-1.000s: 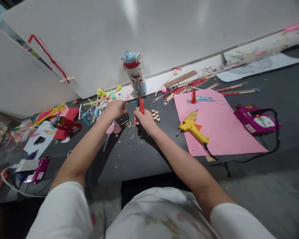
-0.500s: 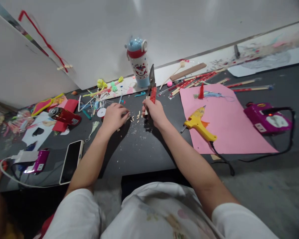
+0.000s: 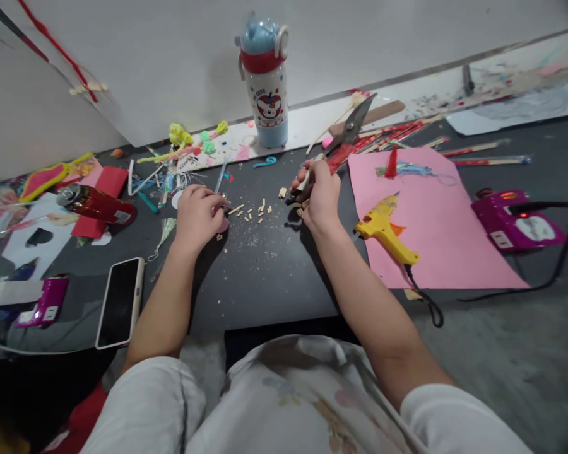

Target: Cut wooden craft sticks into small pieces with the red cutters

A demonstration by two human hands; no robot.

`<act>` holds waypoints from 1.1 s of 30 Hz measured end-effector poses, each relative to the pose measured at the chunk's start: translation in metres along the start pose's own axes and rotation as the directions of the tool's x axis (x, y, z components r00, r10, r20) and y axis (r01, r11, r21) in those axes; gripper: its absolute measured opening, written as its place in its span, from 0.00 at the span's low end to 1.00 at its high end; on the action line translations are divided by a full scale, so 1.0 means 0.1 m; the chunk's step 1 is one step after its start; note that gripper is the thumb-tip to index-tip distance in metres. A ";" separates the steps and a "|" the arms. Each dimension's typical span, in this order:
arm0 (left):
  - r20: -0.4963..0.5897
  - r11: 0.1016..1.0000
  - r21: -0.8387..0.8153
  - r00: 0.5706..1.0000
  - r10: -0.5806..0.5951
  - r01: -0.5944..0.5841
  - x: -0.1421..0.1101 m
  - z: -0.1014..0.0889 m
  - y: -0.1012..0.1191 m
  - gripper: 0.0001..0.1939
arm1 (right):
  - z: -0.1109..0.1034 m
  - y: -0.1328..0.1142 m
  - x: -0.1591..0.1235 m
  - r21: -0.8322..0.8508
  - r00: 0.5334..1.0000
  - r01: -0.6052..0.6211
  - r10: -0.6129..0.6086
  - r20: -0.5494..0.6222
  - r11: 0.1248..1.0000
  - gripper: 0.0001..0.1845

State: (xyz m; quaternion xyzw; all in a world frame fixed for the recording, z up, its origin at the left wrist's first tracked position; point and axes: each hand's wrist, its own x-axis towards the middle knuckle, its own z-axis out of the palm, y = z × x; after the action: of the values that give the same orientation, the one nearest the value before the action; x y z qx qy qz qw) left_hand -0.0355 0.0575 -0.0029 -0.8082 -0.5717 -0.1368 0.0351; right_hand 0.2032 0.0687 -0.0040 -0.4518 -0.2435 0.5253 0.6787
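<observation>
my left hand (image 3: pixel 199 217) curls low over the table (image 3: pixel 255 284); i cannot tell if it pinches anything. small wooden pieces (image 3: pixel 261 210) lie between my hands. my right hand (image 3: pixel 319 192) wraps the shears (image 3: pixel 353 126), blades jutting past the grip.

The bottle (image 3: pixel 269 101) is white with a red and pink-dotted picture, a light blue lid and base, and a red band. The worktop (image 3: pixel 265 277) is dark grey, flecked with pale crumbs. The paper sheet (image 3: pixel 426 233) is pink, the glue gun (image 3: pixel 385 230) yellow, the power adapter (image 3: pixel 515 221) purple with a white panel. The can (image 3: pixel 97 203) is red and silver. The shears (image 3: pixel 343 148) have red on the handles. The shirt (image 3: pixel 303 397) is white with faded green, brown and pink shapes.
</observation>
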 end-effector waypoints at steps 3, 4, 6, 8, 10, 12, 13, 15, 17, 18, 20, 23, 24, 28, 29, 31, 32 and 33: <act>0.015 1.000 -0.016 1.000 0.024 -0.023 -0.01 0.00 0.02 0.11 | -0.03 0.01 0.03 -0.041 1.000 0.025 -0.025 -0.013 0.999 0.12; 0.024 0.999 -0.022 0.999 0.032 -0.032 -0.02 0.00 0.03 0.11 | -0.04 0.01 0.05 -0.053 1.000 0.025 -0.026 -0.017 0.998 0.13; 0.043 0.999 -0.028 0.998 0.038 -0.037 -0.02 0.00 0.07 0.11 | -0.05 0.03 0.07 -0.085 0.999 0.023 -0.025 -0.026 0.996 0.13; 0.067 0.999 -0.029 0.997 0.040 -0.038 -0.03 0.01 0.10 0.12 | -0.07 0.06 0.09 -0.113 0.999 0.024 -0.027 -0.028 0.993 0.14; 0.089 0.998 -0.029 0.995 0.052 -0.050 -0.03 0.02 0.12 0.12 | -0.09 0.10 0.11 -0.136 0.999 0.033 -0.034 -0.005 0.990 0.15; 0.100 0.997 -0.033 0.993 0.069 -0.067 -0.03 0.04 0.14 0.13 | -0.12 0.13 0.13 -0.148 0.999 0.048 -0.044 0.032 0.988 0.16; 0.102 0.997 -0.036 0.992 0.077 -0.074 -0.03 0.04 0.14 0.13 | -0.13 0.14 0.14 -0.150 0.998 0.055 -0.049 0.046 0.987 0.17; 0.109 0.995 -0.041 0.990 0.094 -0.090 -0.03 0.05 0.15 0.14 | -0.14 0.16 0.15 -0.140 0.997 0.065 -0.058 0.053 0.988 0.17; 0.119 0.993 -0.041 0.987 0.112 -0.107 -0.03 0.04 0.16 0.14 | -0.15 0.17 0.16 -0.124 0.996 0.074 -0.068 0.050 0.989 0.18; 0.123 0.993 -0.041 0.985 0.119 -0.115 -0.03 0.04 0.17 0.13 | -0.15 0.18 0.17 -0.122 0.996 0.079 -0.073 0.053 0.989 0.18; 0.121 0.991 -0.050 0.984 0.132 -0.127 -0.03 0.03 0.18 0.13 | -0.15 0.19 0.17 -0.133 0.994 0.088 -0.079 0.069 0.987 0.19; 0.132 0.983 -0.085 0.975 0.176 -0.165 -0.04 0.01 0.20 0.15 | -0.15 0.20 0.17 -0.157 0.994 0.087 -0.074 0.082 0.984 0.19; 0.143 0.978 -0.096 0.970 0.196 -0.183 -0.04 0.01 0.21 0.16 | -0.15 0.20 0.16 -0.158 0.994 0.084 -0.072 0.080 0.984 0.19; 0.175 0.969 -0.104 0.955 0.238 -0.223 -0.04 -0.01 0.23 0.17 | -0.13 0.20 0.15 -0.135 0.997 0.057 -0.050 0.058 0.989 0.17; 0.179 0.969 -0.102 0.954 0.240 -0.225 -0.04 -0.01 0.24 0.16 | -0.13 0.19 0.14 -0.133 0.998 0.050 -0.043 0.053 0.990 0.17; 0.180 0.969 -0.100 0.954 0.242 -0.227 -0.04 -0.01 0.24 0.16 | -0.12 0.18 0.13 -0.146 0.998 0.041 -0.034 0.051 0.988 0.17; 0.177 0.968 -0.101 0.954 0.243 -0.228 -0.04 -0.01 0.25 0.17 | -0.12 0.18 0.13 -0.158 0.998 0.040 -0.032 0.055 0.987 0.16; 0.172 0.968 -0.102 0.954 0.246 -0.231 -0.04 -0.01 0.25 0.17 | -0.11 0.17 0.12 -0.170 0.998 0.040 -0.030 0.060 0.985 0.16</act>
State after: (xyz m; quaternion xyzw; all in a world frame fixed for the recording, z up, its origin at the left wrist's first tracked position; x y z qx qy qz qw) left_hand -0.0138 0.0454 -0.0008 -0.8813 -0.4647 -0.0794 -0.0342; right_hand 0.2077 0.0767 -0.0261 -0.4888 -0.3147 0.5033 0.6394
